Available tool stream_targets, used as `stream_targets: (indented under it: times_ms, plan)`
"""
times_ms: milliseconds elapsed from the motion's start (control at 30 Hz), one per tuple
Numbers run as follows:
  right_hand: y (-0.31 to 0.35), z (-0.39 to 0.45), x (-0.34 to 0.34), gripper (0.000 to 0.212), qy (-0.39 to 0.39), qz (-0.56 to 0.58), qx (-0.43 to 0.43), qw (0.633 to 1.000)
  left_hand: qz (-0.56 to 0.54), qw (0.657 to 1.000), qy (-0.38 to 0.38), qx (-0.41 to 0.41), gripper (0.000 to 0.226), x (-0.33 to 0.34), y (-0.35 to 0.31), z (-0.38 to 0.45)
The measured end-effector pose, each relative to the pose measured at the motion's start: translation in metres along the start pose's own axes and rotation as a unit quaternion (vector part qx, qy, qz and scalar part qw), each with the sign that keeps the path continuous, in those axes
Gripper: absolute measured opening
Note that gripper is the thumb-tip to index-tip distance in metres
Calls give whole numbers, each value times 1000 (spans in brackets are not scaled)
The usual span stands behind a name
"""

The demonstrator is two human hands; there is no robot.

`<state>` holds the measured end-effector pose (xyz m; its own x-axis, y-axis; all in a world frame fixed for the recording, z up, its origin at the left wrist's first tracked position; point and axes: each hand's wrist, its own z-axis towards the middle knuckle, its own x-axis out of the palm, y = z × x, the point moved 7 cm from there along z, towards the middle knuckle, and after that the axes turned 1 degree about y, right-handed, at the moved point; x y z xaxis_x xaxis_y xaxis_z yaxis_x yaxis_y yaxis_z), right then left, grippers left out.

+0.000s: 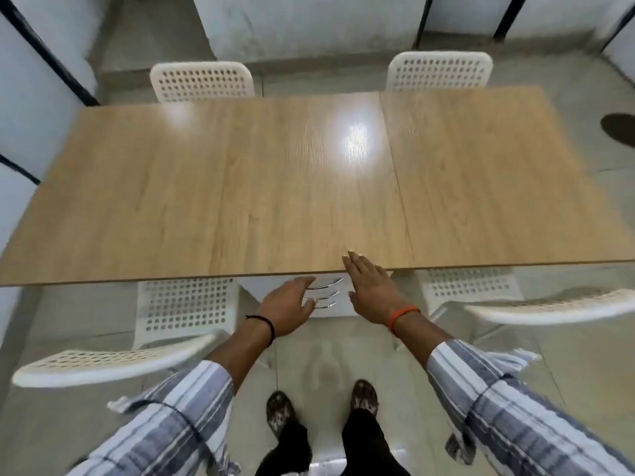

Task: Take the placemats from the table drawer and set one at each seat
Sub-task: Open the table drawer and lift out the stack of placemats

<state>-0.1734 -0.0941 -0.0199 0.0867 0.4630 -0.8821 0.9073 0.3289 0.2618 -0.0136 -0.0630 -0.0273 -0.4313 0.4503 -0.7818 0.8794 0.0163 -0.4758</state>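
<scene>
Under the table edge, drawer handles lying crosswise, both hands' fingers loose, empty.

A plain dining room or canteen corner — a long wood-grain table with four white perforated plastic chairs, two at the far side and two at the near side. A pale tiled floor and bare whitish walls with dark frame strips — nothing decorative.
</scene>
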Motion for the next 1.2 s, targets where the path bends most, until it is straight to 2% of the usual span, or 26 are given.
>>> stream_targets:
  times_ms: [133,233,500,633,867,933,1067,1133,1200]
  plan:
    - [-10,4,27,75,35,-15,29,999,16,999,26,-13,59,27,9,20]
    - [-12,7,41,77,32,-35,31,998,31,999,38,-15,62,45,12,37]
    - [-10,10,46,83,47,-32,47,997,96,991,80,-50,65,75,27,66]
    - [-11,13,45,84,71,-34,49,996,130,990,49,-33,60,77,30,69]
    - [-10,13,42,84,96,-32,42,994,122,992,10,-25,54,86,26,45]
    - [-10,12,42,85,95,-32,41,994,112,993,-27,-34,51,87,27,29]
    - [-9,10,46,88,81,7,43,996,91,979,-178,-42,40,71,24,-11]
    - [-11,9,49,88,40,31,35,998,89,967,-236,-27,44,64,23,-25]
    - [-13,3,52,81,-23,59,21,998,98,961,-258,-30,49,52,28,-30]
